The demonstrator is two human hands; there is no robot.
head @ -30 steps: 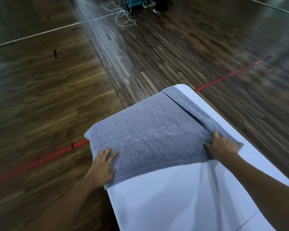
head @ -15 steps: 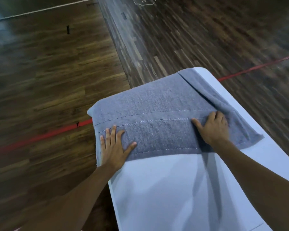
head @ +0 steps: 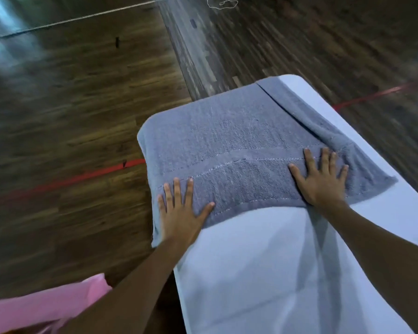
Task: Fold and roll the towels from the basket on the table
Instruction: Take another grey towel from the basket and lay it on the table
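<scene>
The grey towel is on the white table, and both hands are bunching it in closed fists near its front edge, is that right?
Not quite. The head view shows the left hand and the right hand lying flat with fingers spread, pressing on the grey towel, not bunching it in fists. The rest holds: it is on the white table, hands near its front edge.

**Head camera looks down on the work**

A single wide-angle view, worn on the person's head, faces forward and steeply down, close above the white surface (head: 263, 273). The left hand (head: 179, 210) and right hand (head: 321, 182) sit near the lens at mid-frame; wooden floor (head: 70, 104) fills the top and left.
</scene>
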